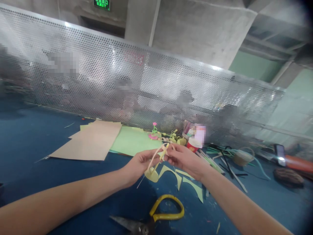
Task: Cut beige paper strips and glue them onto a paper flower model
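A small paper craft (161, 154), made of curved pink and yellow strips with a round pale-yellow disc (152, 175) at its lower end, is held up between both hands. My left hand (142, 164) pinches it from the left side, fingertips partly hidden behind the strips. On the other side, the fingers of my right hand (184, 158) are closed on its upper part. Curved pale-yellow paper offcuts (171, 173) lie on the blue table beneath it. Nearer to me rest scissors with yellow handles (168, 216), their blades pointing left.
Beige sheets (90, 142) and green sheets (133, 141) lie to the left. Small paper flowers (154, 130) and a red cup (192, 146) stand behind my hands. Paper strips (210, 163), a tape roll (243, 156) and a phone (279, 154) are to the right. A perforated metal screen (97, 62) borders the table; blurred people sit beyond.
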A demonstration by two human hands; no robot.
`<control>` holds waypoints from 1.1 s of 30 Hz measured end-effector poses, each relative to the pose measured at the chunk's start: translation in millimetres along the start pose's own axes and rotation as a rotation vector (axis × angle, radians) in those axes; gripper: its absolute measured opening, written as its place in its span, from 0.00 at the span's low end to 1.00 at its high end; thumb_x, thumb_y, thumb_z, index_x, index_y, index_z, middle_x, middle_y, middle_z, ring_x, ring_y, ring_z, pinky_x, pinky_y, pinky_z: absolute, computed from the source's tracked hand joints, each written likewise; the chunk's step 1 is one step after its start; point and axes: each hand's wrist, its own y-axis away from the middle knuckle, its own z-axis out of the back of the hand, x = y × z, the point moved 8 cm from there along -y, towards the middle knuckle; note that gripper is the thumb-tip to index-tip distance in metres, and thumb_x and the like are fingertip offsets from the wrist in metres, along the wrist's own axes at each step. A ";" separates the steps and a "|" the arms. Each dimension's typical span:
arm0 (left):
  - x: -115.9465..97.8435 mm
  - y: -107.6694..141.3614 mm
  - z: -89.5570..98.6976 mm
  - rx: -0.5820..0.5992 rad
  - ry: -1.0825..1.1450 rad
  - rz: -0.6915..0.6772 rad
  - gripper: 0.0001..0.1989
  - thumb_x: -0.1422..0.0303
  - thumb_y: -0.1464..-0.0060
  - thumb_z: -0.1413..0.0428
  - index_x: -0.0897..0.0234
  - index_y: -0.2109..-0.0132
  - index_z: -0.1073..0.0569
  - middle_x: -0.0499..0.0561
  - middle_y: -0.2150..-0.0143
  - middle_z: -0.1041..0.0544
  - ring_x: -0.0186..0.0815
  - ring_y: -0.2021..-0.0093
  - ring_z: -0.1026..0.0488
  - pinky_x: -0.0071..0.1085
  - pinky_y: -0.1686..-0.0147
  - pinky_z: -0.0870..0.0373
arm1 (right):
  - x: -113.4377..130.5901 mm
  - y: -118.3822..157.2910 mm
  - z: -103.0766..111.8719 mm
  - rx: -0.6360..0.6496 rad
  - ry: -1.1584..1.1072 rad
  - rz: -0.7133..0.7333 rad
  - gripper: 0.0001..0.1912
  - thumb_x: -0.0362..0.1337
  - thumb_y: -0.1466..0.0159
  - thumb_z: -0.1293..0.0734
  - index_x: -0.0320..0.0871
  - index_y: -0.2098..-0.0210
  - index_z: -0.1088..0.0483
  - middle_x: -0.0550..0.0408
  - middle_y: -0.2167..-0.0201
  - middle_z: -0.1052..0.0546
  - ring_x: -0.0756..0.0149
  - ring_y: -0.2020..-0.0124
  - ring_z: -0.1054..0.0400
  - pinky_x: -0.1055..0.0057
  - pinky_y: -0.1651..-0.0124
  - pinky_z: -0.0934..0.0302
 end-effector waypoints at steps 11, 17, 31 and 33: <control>-9.1 2.9 -1.6 -0.043 0.052 0.027 0.20 0.66 0.51 0.41 0.61 0.49 0.28 0.50 0.62 0.24 0.33 0.60 0.30 0.30 0.53 0.40 | 1.2 10.1 18.0 -0.073 -0.243 0.095 0.12 0.44 0.45 0.31 0.40 0.72 0.29 0.54 0.66 0.30 0.70 0.65 0.37 0.75 0.64 0.40; -4.8 2.7 1.5 -0.057 0.062 0.022 0.20 0.67 0.50 0.41 0.61 0.49 0.28 0.50 0.63 0.25 0.32 0.62 0.31 0.29 0.55 0.40 | 2.1 16.6 19.3 0.013 -0.192 0.146 0.11 0.38 0.47 0.29 0.42 0.65 0.29 0.59 0.70 0.32 0.74 0.68 0.37 0.77 0.62 0.40; -7.3 4.3 -2.0 -0.031 0.062 -0.001 0.18 0.68 0.49 0.41 0.62 0.50 0.29 0.49 0.67 0.26 0.31 0.62 0.31 0.29 0.57 0.40 | -2.9 17.2 15.0 -0.046 -0.266 0.134 0.08 0.36 0.47 0.28 0.41 0.69 0.29 0.62 0.71 0.30 0.80 0.69 0.34 0.81 0.58 0.38; -6.7 4.2 -1.1 -0.036 0.065 -0.002 0.17 0.68 0.49 0.42 0.62 0.51 0.28 0.49 0.65 0.25 0.31 0.62 0.31 0.29 0.55 0.40 | -3.9 16.9 14.1 -0.051 -0.282 0.126 0.08 0.35 0.48 0.28 0.41 0.70 0.30 0.62 0.72 0.30 0.80 0.70 0.34 0.81 0.59 0.37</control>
